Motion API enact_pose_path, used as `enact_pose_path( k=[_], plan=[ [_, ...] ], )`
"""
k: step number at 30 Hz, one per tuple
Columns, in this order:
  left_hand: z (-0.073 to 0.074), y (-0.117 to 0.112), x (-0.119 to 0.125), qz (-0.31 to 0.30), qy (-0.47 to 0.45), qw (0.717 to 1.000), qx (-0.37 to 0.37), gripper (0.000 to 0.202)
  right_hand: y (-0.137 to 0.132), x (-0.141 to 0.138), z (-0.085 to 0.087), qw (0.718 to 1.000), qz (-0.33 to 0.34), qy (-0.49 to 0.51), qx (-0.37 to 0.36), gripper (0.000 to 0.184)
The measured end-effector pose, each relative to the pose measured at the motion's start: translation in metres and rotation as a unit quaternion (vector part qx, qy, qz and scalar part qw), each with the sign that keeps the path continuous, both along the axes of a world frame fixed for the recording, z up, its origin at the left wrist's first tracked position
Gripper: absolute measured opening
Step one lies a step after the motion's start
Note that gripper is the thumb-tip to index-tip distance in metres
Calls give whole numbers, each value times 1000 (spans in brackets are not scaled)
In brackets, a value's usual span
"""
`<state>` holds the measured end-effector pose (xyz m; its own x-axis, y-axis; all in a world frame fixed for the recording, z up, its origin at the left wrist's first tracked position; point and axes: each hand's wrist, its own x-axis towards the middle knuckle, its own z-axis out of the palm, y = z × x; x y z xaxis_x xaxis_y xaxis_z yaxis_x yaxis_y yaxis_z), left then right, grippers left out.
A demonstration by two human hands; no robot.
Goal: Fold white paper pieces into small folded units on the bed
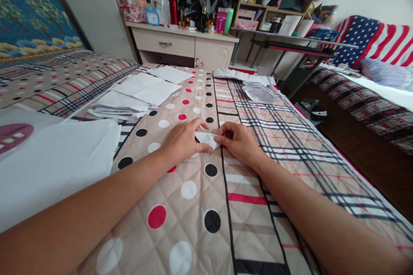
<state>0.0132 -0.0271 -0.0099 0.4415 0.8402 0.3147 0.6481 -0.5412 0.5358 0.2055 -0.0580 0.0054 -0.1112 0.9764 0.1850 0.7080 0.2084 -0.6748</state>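
A small folded piece of white paper [206, 138] is held just over the quilted bedspread [193, 232], between both hands. My left hand [183, 138] grips its left end, thumb below and fingers above. At the paper's right end, my right hand [239, 141] pinches it between thumb and bent fingers. Faint marks show on the paper. Beyond my left hand lie loose stacks of white paper sheets [129, 99]. Farther off to the right, a fanned bunch of folded papers [258, 92] rests beside a long row of folded papers [240, 75].
A large white sheet or bag [64, 167] with a purplish print covers the bed at left. Past the bed's far end stands a white dresser [164, 43] crowded with bottles. A desk with shelves [267, 10] is at the back right, and another bed [371, 99] at far right.
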Motion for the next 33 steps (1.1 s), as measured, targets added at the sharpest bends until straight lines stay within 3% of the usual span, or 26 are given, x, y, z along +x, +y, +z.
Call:
enact_pose_path(
  k=[5,13,20,29,33],
  plan=[
    [4,-2,3,-7,-86,996,23,34,-4,-7,2,996,5,18,88,9],
    [7,-2,3,-52,-115,984,122,27,-12,-14,7,970,55,-73,223,12],
    [3,4,-3,-79,-175,971,140,28,-4,-2,1,976,59,-15,210,15],
    [5,2,-5,-69,-167,976,120,22,-5,-2,3,978,70,-25,194,19],
    [5,3,-6,-83,-156,973,148,16,-6,-2,3,974,78,-29,209,18]
  ],
)
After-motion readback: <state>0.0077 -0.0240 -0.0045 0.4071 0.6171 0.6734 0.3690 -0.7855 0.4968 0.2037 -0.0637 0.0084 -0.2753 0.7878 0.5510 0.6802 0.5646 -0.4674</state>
